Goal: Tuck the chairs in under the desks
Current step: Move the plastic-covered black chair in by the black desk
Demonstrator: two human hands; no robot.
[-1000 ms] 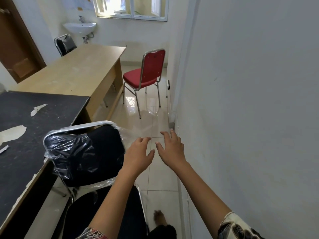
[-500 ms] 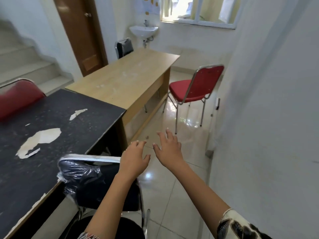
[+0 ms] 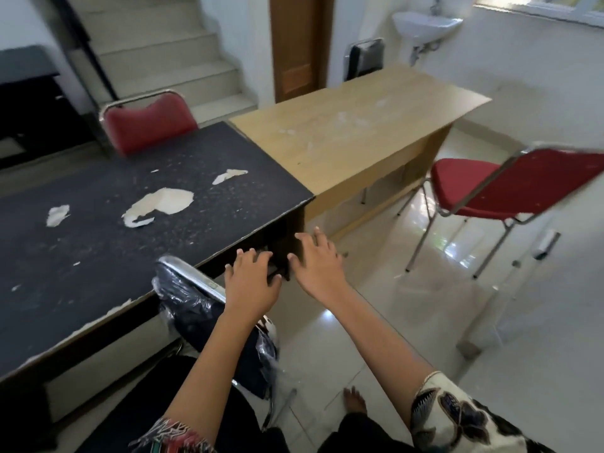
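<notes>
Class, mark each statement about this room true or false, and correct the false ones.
1. The left hand and right hand are open and grip nothing. True.
2. The plastic-wrapped black chair stands at the wooden desk. False: it stands at the black desk.
3. The red chair on the right is tucked under the wooden desk. False: it stands clear of the desk.
4. A white sink hangs on the far wall. True.

right red chair (image 3: pixel 464 178) blurred, its back cut off by edge, black chair (image 3: pixel 192 299) seat mostly hidden
</notes>
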